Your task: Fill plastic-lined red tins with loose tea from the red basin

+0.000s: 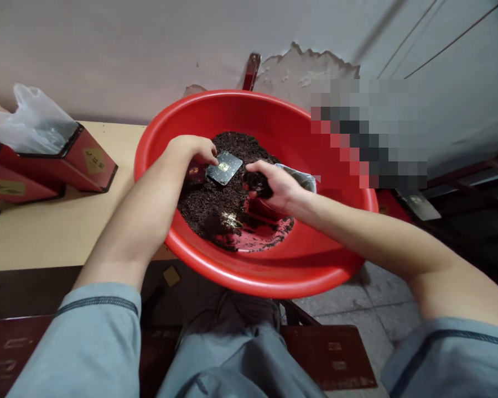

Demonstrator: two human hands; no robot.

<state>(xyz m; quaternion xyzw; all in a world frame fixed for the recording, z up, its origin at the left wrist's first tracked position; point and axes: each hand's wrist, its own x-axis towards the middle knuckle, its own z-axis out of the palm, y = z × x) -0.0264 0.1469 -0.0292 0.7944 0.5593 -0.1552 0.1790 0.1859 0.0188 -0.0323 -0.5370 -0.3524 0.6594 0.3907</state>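
Observation:
A large red plastic basin holds a heap of dark, dry loose leaves, like tea. My left hand reaches over its left side, its fingers closed at the edge of a square silver-grey lid. A dark red tin with a gold mark sits beside the lid, partly hidden by my wrist; whether the two are joined I cannot tell. My right hand is curled round a clump of dark leaves. Behind and below it is a red box with a silvery liner, largely covered by the hand.
Red tins with gold labels stand on the pale table at left, a clear plastic bag on top. A dark red bench lies below. The wall rises behind the basin. A blurred patch covers the right rim.

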